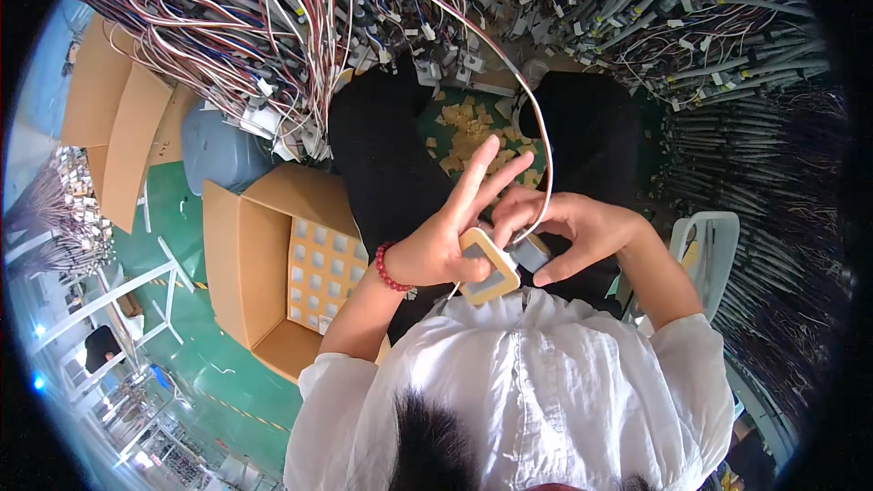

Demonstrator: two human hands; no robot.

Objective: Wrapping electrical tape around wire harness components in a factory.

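Note:
In front of my chest, my left hand (435, 241), with a red bead bracelet (386, 265) at its wrist, pinches a flat square piece (496, 285) with rounded corners. A cream border surrounds its grey middle. Two of the left fingers stretch up and away from it. Close beside it, my right hand (596, 225) is curled with its thumb and fingers round a small grey rounded part (531, 255). A thin bundled cable (542, 127) arcs down from the wire heap to the right fingers. Where its end meets the parts is hidden by the fingers.
An open cardboard box (225, 259) at my left holds a gridded insert (320, 259). Behind it stand a blue-grey bin (218, 150) and more cardboard (136, 141). Wire bundles (291, 27) crowd the far side; grey cables (737, 155) line the right. Cream scraps (468, 127) litter the floor.

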